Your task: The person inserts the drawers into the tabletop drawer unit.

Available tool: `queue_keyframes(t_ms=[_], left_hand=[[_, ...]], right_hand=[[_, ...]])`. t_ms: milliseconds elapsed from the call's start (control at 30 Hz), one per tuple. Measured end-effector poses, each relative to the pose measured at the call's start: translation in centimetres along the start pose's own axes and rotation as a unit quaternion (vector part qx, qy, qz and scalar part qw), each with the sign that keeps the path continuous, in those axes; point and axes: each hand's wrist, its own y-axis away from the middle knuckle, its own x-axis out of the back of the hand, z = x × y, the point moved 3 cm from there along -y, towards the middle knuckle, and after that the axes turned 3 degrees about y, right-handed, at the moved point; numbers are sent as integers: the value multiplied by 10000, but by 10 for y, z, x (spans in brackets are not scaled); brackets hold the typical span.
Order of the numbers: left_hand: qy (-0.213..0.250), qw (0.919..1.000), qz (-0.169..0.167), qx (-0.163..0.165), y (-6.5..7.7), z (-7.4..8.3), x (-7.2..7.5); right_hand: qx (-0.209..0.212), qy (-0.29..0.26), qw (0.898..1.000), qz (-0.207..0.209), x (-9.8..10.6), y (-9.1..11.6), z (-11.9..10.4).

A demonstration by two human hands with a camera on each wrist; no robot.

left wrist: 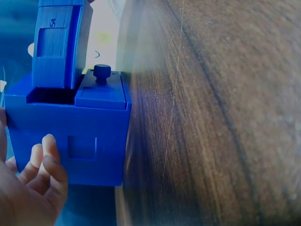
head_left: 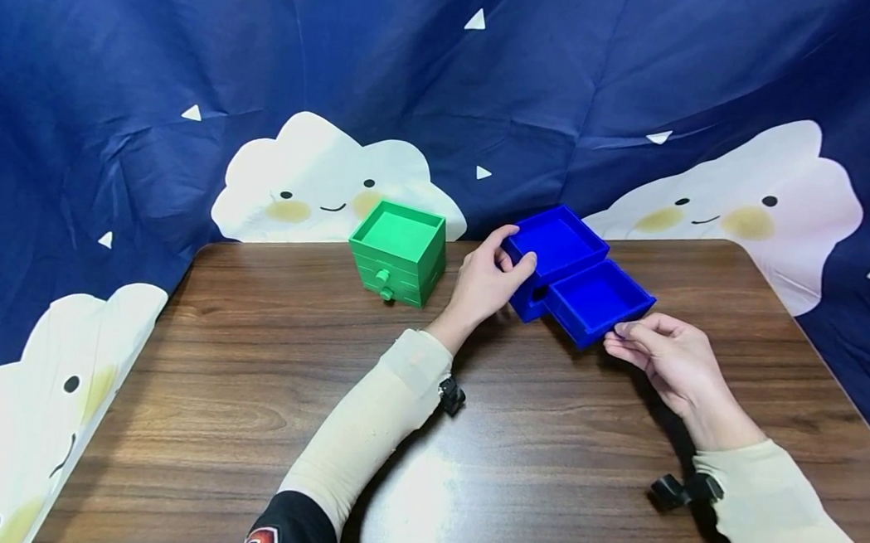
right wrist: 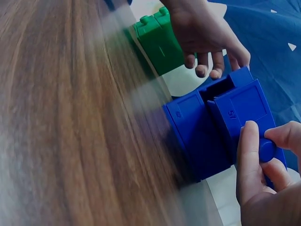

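A small blue drawer box (head_left: 556, 244) stands toward the back of the table, right of centre. Its upper drawer (head_left: 604, 297) is pulled far out toward the front right and shows no contents. My left hand (head_left: 482, 281) holds the box at its left side, thumb and forefinger spread along the top rim. With thumb and fingers, my right hand (head_left: 672, 361) pinches the drawer's round knob (right wrist: 267, 149). In the left wrist view the lower drawer (left wrist: 101, 96) sits closed, its own knob (left wrist: 101, 71) sticking out. A dark gap shows beside the pulled drawer.
A green drawer box (head_left: 399, 253) with a shallow open top stands left of the blue one, its drawers closed. Behind the wooden table (head_left: 248, 393) hangs a dark blue cloth (head_left: 417, 71) with white clouds. The table's back edge runs close behind both boxes.
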Motion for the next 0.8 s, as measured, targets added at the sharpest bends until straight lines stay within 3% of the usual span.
queue_keyframes(t_ms=[800], left_hand=[[12,10000,8,36,1,1,0]], right_hand=[[-69,184,9997,119,-9,-4,6]])
